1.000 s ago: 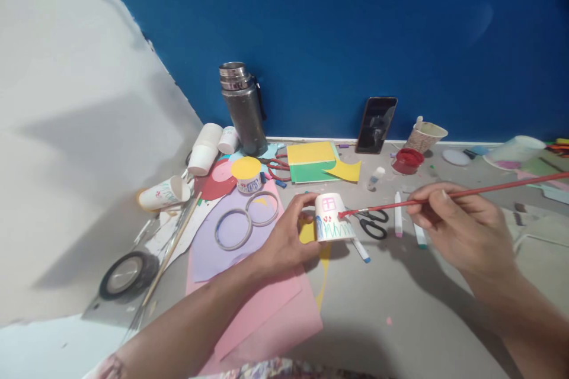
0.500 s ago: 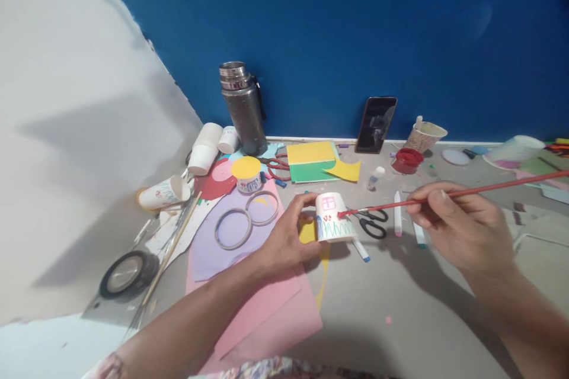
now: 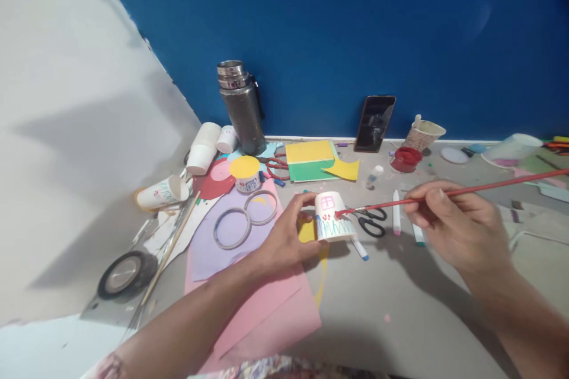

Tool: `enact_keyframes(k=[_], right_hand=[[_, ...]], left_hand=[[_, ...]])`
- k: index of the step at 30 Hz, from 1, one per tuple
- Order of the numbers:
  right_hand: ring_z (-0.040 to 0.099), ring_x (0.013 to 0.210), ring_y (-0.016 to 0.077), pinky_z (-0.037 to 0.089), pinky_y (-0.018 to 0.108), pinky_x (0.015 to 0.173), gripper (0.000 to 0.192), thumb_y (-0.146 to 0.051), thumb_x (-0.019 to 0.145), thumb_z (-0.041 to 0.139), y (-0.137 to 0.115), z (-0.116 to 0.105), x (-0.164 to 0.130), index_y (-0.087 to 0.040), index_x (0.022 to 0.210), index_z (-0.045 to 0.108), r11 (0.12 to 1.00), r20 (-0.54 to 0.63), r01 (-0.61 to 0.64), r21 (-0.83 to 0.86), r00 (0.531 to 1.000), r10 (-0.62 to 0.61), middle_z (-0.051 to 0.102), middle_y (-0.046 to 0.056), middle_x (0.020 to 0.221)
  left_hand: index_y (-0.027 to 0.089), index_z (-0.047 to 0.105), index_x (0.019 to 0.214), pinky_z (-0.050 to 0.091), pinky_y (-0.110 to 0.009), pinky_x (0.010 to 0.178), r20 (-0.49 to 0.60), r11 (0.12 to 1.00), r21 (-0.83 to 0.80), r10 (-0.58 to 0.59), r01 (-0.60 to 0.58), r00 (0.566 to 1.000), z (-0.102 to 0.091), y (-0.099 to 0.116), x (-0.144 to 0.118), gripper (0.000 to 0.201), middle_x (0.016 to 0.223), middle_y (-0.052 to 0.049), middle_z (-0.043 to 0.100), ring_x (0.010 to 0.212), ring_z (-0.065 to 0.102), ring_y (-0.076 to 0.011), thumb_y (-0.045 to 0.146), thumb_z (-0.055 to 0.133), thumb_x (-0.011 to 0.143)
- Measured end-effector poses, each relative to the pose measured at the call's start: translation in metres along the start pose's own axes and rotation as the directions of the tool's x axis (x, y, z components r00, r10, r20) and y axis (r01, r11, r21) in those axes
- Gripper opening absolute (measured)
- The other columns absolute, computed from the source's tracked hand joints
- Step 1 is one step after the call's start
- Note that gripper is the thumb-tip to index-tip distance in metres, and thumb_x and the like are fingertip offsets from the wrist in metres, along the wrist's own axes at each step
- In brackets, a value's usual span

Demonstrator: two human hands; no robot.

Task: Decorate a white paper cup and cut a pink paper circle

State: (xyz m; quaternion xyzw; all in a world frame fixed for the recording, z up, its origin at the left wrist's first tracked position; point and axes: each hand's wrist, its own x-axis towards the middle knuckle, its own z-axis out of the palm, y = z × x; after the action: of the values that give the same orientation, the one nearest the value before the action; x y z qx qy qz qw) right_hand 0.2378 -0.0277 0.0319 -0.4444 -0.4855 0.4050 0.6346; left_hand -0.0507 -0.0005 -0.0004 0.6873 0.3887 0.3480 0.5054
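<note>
One camera on my head, looking forward and down over my hands.

It faces the blue wall (image 3: 338,29) at twelve o'clock, close enough that my forearms fill the bottom edge from six o'clock. My left hand (image 3: 284,237) sits near centre, my right hand (image 3: 453,225) toward three o'clock, the grey table (image 3: 400,308) spreading below. No second view shares this scene.

A small white paper cup (image 3: 331,217) stands upside down on the grey table, just past the pink paper, its wide rim down. A pink window is drawn near the top, blue and green zigzags run round the bottom. A long red paintbrush (image 3: 448,194) lies nearly level, its red-wet tip touching the cup's side.
</note>
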Motion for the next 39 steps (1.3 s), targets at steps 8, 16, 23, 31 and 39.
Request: enact_keyframes(k=[8,16,23,31,39], right_hand=[[0.055,0.055,0.0144,0.048,0.029,0.048,0.021,-0.047,0.090,0.083,0.0018,0.0010,0.0003,-0.026,0.087,0.082,1.000,-0.006,-0.020,-0.023,1.000,0.020,0.074,0.003,0.074],[0.054,0.057,0.0156,0.047,0.030,0.048,0.022,-0.045,0.088,0.085,-0.0010,-0.0002,0.0013,-0.023,0.085,0.082,0.999,-0.028,-0.032,-0.011,0.999,0.032,0.073,0.006,0.074],[0.054,0.055,0.0150,0.046,0.029,0.049,0.023,-0.045,0.086,0.087,-0.0034,-0.0004,0.0016,-0.022,0.084,0.083,1.000,-0.034,-0.005,0.014,0.999,0.005,0.072,0.006,0.070],[0.056,0.055,0.0161,0.049,0.030,0.047,0.025,-0.047,0.086,0.086,-0.0035,0.0022,-0.0004,-0.023,0.083,0.082,0.999,-0.032,-0.021,-0.042,0.999,0.019,0.073,0.006,0.071],[0.057,0.053,0.0155,0.048,0.029,0.046,0.028,-0.049,0.083,0.088,-0.0062,-0.0007,0.0019,-0.022,0.081,0.083,0.998,-0.020,-0.029,-0.052,0.999,0.028,0.073,0.007,0.069]], left_hand=[[0.025,0.053,0.141,0.052,-0.051,0.112,0.007,1.000,-0.006,-0.008,0.008,1.000,0.0011,0.0038,0.0000,0.073,0.151,-0.013,0.058,0.137,0.060,-0.0356,0.025,0.086,0.076],[0.025,0.054,0.141,0.052,-0.050,0.113,0.007,1.000,-0.015,-0.002,0.002,1.000,0.0015,0.0039,0.0006,0.072,0.152,-0.013,0.059,0.138,0.060,-0.0353,0.022,0.084,0.075],[0.026,0.052,0.143,0.049,-0.055,0.116,0.011,1.000,-0.013,-0.005,0.005,1.000,0.0005,0.0024,0.0008,0.076,0.153,-0.014,0.056,0.137,0.060,-0.0358,0.021,0.085,0.074],[0.026,0.053,0.141,0.052,-0.051,0.113,0.023,1.000,-0.029,0.001,0.000,1.000,0.0013,0.0016,0.0008,0.072,0.149,-0.013,0.060,0.137,0.060,-0.0360,0.024,0.086,0.076],[0.026,0.053,0.142,0.052,-0.052,0.114,0.015,1.000,-0.002,-0.001,0.001,1.000,0.0004,0.0011,0.0006,0.073,0.150,-0.013,0.060,0.137,0.060,-0.0356,0.024,0.086,0.077]])
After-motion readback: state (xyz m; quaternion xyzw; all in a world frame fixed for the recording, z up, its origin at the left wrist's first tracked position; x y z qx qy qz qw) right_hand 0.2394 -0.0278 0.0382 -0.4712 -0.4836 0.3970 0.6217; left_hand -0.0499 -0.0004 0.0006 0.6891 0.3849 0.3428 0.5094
